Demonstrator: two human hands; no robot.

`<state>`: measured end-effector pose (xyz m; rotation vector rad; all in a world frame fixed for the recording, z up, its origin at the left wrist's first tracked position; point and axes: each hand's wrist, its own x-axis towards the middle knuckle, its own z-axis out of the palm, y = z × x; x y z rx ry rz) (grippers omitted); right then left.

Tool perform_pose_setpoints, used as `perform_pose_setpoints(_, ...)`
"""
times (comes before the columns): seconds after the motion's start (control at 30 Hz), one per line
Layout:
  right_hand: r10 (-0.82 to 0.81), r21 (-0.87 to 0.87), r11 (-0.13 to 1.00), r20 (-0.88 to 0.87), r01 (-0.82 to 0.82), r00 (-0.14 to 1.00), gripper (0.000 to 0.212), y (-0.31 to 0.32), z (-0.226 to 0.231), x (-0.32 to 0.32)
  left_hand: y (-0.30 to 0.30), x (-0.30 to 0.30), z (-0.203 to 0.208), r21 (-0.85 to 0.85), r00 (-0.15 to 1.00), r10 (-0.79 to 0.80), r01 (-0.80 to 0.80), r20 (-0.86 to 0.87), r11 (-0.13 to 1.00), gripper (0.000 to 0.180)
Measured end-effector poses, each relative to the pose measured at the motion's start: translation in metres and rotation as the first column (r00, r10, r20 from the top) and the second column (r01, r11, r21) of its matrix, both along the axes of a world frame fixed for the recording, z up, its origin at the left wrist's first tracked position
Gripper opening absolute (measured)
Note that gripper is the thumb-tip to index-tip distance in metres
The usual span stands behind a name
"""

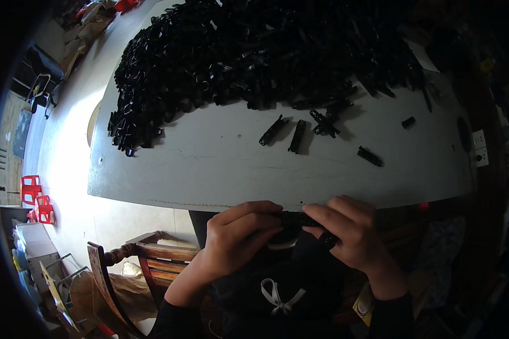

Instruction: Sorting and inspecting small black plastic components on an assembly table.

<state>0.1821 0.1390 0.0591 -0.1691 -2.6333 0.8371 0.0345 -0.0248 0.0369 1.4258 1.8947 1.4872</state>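
Just off the near edge of the table, my left hand (232,234) and my right hand (349,230) pinch a small dark part (294,219) between them, one at each end. It looks like black plastic, and the fingertips cover its ends. A second black piece (327,240) shows under the curled fingers of my right hand. Several loose black parts lie on the tabletop ahead, among them a narrow one (297,137), a slanted one (273,130) and one farther right (370,156). Their exact kind is too dark to make out.
A large heap of black parts (220,68) covers the far side of the white table (209,169). A wooden chair (164,263) stands at the lower left. Red stools (44,209) are on the floor at far left, and a wall socket (479,148) is at right.
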Motion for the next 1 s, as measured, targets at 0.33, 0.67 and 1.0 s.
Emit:
perform_pose_setpoints(0.33, 0.099, 0.055, 0.993, 0.040, -0.101, 0.994, 0.028, 0.002, -0.009, 0.005, -0.003, -0.004, -0.003, 0.029, 0.987, -0.124, 0.128, -0.102, 0.991, 0.009)
perform_pose_setpoints(0.67, 0.276, -0.120, 0.948, -0.153, -0.295, 0.949, 0.032, -0.049, -0.034, 0.015, 0.009, 0.029, -0.019, 0.490, 0.578, -0.592, 0.345, 0.561, 0.801, 0.044)
perform_pose_setpoints(1.0, -0.598, -0.170, 0.768, 0.155, 0.617, 0.787, 0.016, 0.048, -0.042, 0.027, 0.021, -0.059, -0.043, 0.129, 0.878, 0.410, -0.389, -0.247, 0.912, 0.021)
